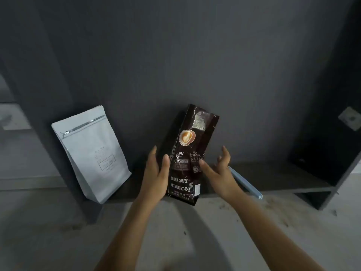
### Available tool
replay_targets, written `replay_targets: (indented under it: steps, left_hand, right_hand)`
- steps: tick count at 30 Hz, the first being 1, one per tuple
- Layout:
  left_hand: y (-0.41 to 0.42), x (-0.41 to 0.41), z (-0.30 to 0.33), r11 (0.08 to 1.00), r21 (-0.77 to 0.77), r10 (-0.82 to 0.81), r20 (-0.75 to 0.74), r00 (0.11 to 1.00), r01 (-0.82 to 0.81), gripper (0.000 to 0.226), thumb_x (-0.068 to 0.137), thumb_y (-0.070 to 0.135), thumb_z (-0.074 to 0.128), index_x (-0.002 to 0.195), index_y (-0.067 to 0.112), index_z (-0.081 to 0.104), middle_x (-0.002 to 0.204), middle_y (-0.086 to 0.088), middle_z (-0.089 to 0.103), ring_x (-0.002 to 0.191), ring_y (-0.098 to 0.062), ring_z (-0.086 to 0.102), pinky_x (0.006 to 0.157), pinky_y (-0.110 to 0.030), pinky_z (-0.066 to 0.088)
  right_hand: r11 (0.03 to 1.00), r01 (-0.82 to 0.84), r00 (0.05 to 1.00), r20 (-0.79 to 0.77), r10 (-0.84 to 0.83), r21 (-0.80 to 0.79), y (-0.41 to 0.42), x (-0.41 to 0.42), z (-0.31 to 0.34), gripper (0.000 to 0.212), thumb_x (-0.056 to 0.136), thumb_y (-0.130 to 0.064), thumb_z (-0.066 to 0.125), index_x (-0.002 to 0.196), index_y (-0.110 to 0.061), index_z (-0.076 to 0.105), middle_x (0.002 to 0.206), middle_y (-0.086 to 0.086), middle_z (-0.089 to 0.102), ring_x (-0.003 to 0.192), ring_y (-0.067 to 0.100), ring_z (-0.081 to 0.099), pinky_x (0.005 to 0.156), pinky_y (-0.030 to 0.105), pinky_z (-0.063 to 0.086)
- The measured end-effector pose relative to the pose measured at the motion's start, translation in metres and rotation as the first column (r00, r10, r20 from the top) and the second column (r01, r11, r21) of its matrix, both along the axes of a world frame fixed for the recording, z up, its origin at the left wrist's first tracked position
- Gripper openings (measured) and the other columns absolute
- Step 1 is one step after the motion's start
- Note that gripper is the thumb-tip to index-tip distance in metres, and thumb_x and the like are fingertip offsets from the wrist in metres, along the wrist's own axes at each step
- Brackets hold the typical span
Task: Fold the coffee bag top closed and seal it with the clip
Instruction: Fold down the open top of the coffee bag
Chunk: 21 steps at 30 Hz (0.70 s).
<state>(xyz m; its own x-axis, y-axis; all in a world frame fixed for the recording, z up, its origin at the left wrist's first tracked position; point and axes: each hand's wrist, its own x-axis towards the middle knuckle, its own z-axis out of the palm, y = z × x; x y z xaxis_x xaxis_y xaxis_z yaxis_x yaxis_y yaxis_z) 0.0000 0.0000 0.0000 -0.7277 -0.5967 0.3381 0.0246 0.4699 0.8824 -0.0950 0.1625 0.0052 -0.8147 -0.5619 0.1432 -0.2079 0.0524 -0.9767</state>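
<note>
My left hand (pixel 156 173) is wrapped against the left edge of the dark brown coffee bag (pixel 187 153), thumb laid on its front face and the other fingers reaching up behind its side — a loose clasp rather than a tight fist. My right hand (pixel 218 171) is spread open, fingers splayed; its thumb tip touches the bag's right edge near the printed panel, and the rest of the fingers stand clear of it, holding nothing.

The bag stands upright with a slight lean to the right, its base at the front lip of a dark shelf (pixel 273 178). Its label reads "BAKED.COFFEE" and "NET.WEIGHT:454g", with a cup picture higher up. The top shows a silvery, crumpled patch; I cannot tell whether it is folded.

Just behind my right hand a pale blue clip (pixel 247 184) lies flat on the shelf, a long bar running diagonally toward the front edge — apart from the bag.

Well to the left, a light grey zip-top pouch (pixel 91 153) leans upright against the dark back panel (pixel 195 55).
</note>
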Motion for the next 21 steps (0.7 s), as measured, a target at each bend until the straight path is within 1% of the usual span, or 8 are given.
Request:
replay_targets:
  steps: [2,3,6,8,10,13,17,21]
  left_hand:
    - [-0.001,-0.004,-0.001,0.998,0.051,-0.044,0.006,0.999,0.044,0.081,0.076,0.067,0.032,0.143,0.022,0.021,0.148,-0.006,0.037,0.125,-0.01,0.04,0.092,-0.015,0.034]
    - [-0.003,-0.005,-0.004,0.996,0.069,-0.065,0.021,0.998,0.063,0.081,0.076,0.066,0.032,0.142,0.022,0.022,0.145,-0.005,0.042,0.12,-0.009,0.044,0.086,-0.014,0.036]
    - [-0.004,-0.007,-0.012,0.987,0.122,-0.11,0.07,0.991,0.101,0.078,0.074,0.066,0.036,0.14,0.024,0.029,0.128,0.004,0.053,0.111,-0.007,0.051,0.085,-0.02,0.041]
    - [-0.004,-0.008,-0.015,0.986,0.092,-0.142,0.062,0.988,0.136,0.066,0.074,0.065,0.042,0.129,0.029,0.043,0.11,0.021,0.057,0.102,0.007,0.056,0.078,-0.008,0.042]
    - [-0.005,-0.008,-0.017,0.988,0.061,-0.145,0.047,0.988,0.142,0.06,0.071,0.063,0.048,0.121,0.028,0.051,0.098,0.025,0.058,0.09,0.018,0.056,0.068,0.001,0.042]
    - [-0.007,-0.005,-0.019,0.989,0.083,-0.123,0.048,0.991,0.118,0.063,0.066,0.06,0.056,0.116,0.021,0.052,0.097,0.02,0.06,0.093,0.008,0.059,0.068,-0.007,0.045]
    - [-0.006,0.005,-0.023,0.985,0.102,-0.141,0.037,0.989,0.137,0.043,0.063,0.052,0.073,0.095,0.035,0.051,0.098,0.012,0.065,0.097,-0.006,0.063,0.072,-0.014,0.051]
    - [0.003,0.021,-0.025,0.987,0.066,-0.146,0.0,0.989,0.146,0.049,0.049,0.05,0.081,0.083,0.032,0.053,0.086,0.011,0.068,0.083,-0.001,0.065,0.073,-0.026,0.055]
  right_hand:
    - [0.999,-0.05,0.997,0.055,0.05,-0.008,-0.008,-0.005,-0.007,0.098,0.081,-0.035,0.064,0.14,-0.027,-0.014,0.11,-0.026,0.034,0.083,-0.018,0.053,0.074,0.01,0.046]
    - [0.997,-0.081,0.994,0.071,0.081,-0.003,-0.011,-0.007,-0.013,0.1,0.081,-0.031,0.066,0.139,-0.026,-0.015,0.104,-0.029,0.037,0.081,-0.018,0.055,0.072,0.011,0.049]
    - [0.992,-0.124,0.991,0.061,0.122,0.03,-0.022,-0.008,-0.024,0.107,0.076,-0.026,0.072,0.138,-0.023,-0.015,0.11,-0.019,0.052,0.1,-0.001,0.058,0.085,0.025,0.052]
    - [0.989,-0.14,0.99,0.043,0.138,0.048,-0.027,-0.007,-0.027,0.109,0.072,-0.025,0.076,0.137,-0.024,-0.01,0.117,-0.012,0.054,0.104,0.0,0.056,0.078,0.016,0.052]
    - [0.991,-0.114,0.993,0.016,0.113,0.07,-0.029,-0.005,-0.028,0.113,0.065,-0.026,0.08,0.138,-0.025,-0.007,0.122,-0.008,0.052,0.107,0.002,0.055,0.081,0.015,0.05]
    - [0.995,-0.034,0.998,-0.046,0.038,0.092,-0.03,-0.001,-0.029,0.117,0.056,-0.028,0.085,0.138,-0.025,0.002,0.125,-0.005,0.051,0.11,0.008,0.053,0.088,0.022,0.045]
    - [0.994,0.036,0.99,-0.14,-0.021,0.107,-0.023,0.005,-0.029,0.116,0.044,-0.031,0.089,0.135,-0.032,0.017,0.112,-0.019,0.051,0.104,0.004,0.055,0.086,0.023,0.046]
    - [0.997,0.016,0.985,-0.17,-0.003,0.076,-0.005,0.016,-0.028,0.121,0.037,-0.034,0.089,0.134,-0.04,0.018,0.113,-0.036,0.042,0.108,0.0,0.052,0.087,0.023,0.047]
